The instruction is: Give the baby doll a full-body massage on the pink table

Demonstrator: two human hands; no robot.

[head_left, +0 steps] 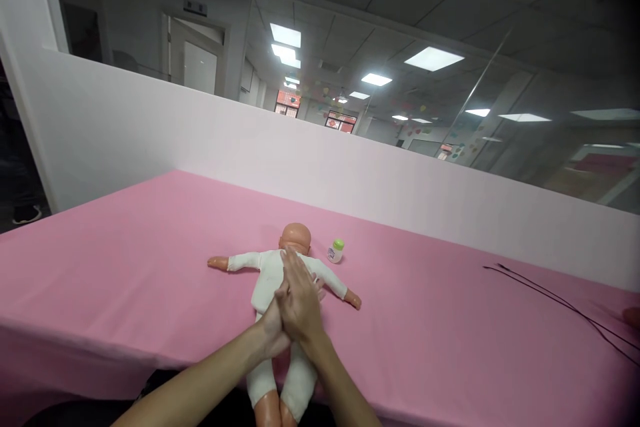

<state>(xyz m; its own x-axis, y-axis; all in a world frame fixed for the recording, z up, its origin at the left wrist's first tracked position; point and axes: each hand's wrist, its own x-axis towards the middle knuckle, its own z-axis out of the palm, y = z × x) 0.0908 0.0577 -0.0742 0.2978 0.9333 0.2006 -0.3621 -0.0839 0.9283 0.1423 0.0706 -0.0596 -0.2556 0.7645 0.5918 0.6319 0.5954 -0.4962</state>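
"Where are the hands?"

"The right hand (303,300) lies flat against the left hand (275,330), fingers extended, above the doll (269,283). Both hold nothing; whether they touch the doll cannot be told."

"And the doll?"

"Dressed in white, it lies with arms spread and head away from the camera, its legs at the near edge of the pink cloth (150,247)."

"What surrounds it?"

"A small jar (335,252) with a green lid stands upright just right of the doll's head. Black cables (555,296) lie well right of the doll; a white wall (300,157) rises beyond it."
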